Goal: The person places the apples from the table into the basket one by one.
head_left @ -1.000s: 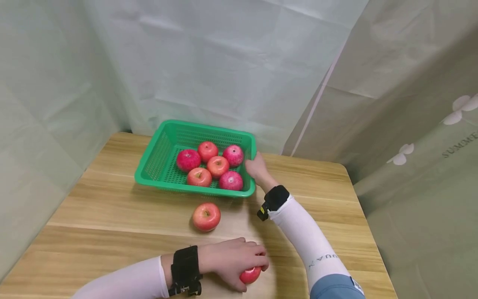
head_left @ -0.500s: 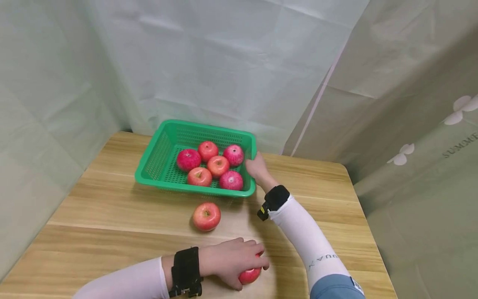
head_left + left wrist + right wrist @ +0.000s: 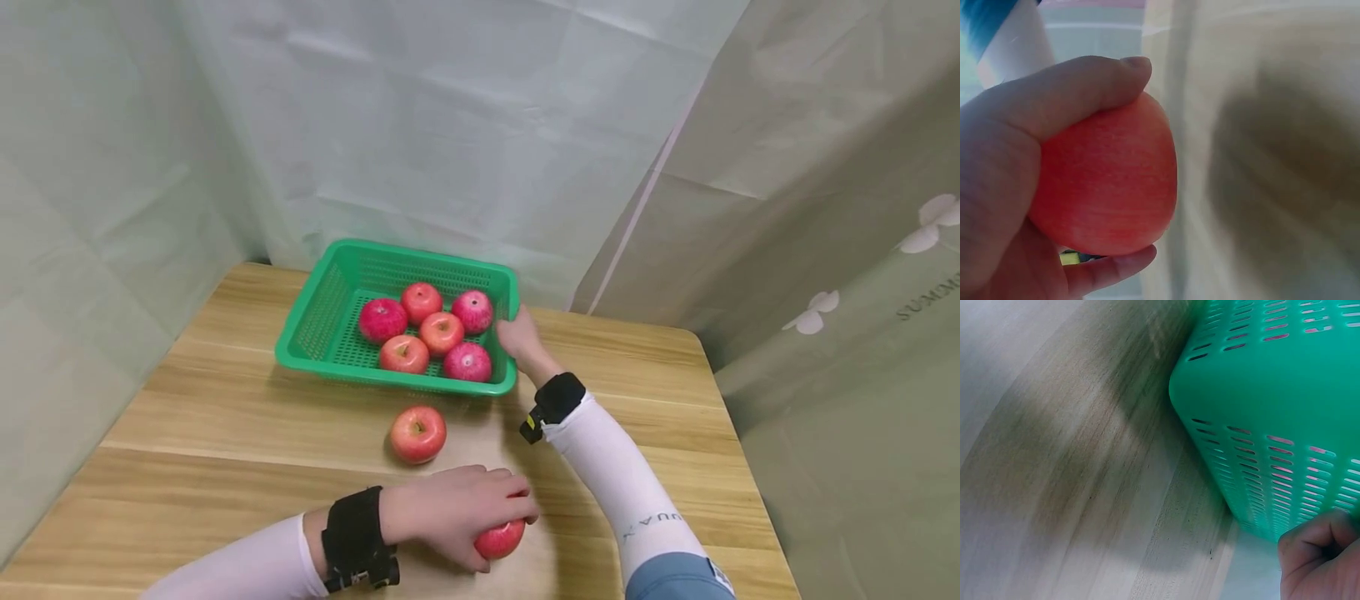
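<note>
Near the front of the table, my left hand (image 3: pixel 465 510) grips a red apple (image 3: pixel 500 539) from above. In the left wrist view its thumb curves over one side of that apple (image 3: pixel 1110 181) and a finger lies along the other. My right hand (image 3: pixel 522 337) holds the right rim of a green plastic basket (image 3: pixel 390 379), its fingers partly hidden by the rim. The right wrist view has that hand (image 3: pixel 1325 559) curled against the basket's slotted wall (image 3: pixel 1260 394). Several red and pink apples (image 3: pixel 441 333) lie inside the basket. Another apple (image 3: pixel 417 434) sits on the table in front of it.
The wooden table (image 3: pixel 247 467) has the basket toward its back edge. Pale cloth sheets (image 3: pixel 450 125) hang behind it and at both sides. Black wrist bands with cameras are strapped on both wrists.
The left hand and its apple have shifted slightly up and to the left in the head view. The right hand stays on the basket rim.
</note>
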Demonstrator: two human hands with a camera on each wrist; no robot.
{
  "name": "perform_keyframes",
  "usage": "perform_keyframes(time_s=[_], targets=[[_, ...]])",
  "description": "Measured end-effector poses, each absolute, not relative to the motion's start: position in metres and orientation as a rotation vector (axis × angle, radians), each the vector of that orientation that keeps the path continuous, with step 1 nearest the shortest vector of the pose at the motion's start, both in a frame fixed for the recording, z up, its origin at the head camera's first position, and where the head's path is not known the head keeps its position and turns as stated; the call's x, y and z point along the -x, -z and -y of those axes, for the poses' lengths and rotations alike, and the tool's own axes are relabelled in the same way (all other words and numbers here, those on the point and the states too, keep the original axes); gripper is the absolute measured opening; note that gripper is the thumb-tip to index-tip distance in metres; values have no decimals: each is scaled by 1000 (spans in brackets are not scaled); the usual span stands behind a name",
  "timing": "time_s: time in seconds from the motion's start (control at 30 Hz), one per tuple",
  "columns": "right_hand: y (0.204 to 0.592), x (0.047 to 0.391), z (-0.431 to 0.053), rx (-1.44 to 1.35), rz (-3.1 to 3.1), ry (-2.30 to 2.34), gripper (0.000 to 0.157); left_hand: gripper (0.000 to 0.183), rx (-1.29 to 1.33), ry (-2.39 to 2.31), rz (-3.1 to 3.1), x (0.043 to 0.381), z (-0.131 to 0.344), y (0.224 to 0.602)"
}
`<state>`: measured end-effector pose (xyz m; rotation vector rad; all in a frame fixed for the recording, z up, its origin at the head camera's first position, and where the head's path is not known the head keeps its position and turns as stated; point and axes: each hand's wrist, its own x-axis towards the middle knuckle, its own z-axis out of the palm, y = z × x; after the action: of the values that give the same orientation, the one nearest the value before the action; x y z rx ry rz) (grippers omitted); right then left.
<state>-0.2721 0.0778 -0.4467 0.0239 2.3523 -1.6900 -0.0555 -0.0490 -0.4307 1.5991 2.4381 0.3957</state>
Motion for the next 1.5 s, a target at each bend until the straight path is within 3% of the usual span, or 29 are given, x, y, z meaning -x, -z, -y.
perform_keyframes(time_s=[0.57, 0.87, 1.2, 1.5], targets=[[446, 271, -77, 11, -2361, 1707, 47, 71, -1389, -598, -2539, 89, 91, 370], [447, 272, -77, -11, -2385, 1701, 45, 56, -1399, -652, -2617, 104, 126, 353], [448, 270, -76, -15, -2378, 1714, 44, 58, -1121, -642, -2815, 138, 173, 330], [445, 266, -75, -24, -2358, 1721, 46, 56, -890, -708, -3005, 182, 208, 332]])
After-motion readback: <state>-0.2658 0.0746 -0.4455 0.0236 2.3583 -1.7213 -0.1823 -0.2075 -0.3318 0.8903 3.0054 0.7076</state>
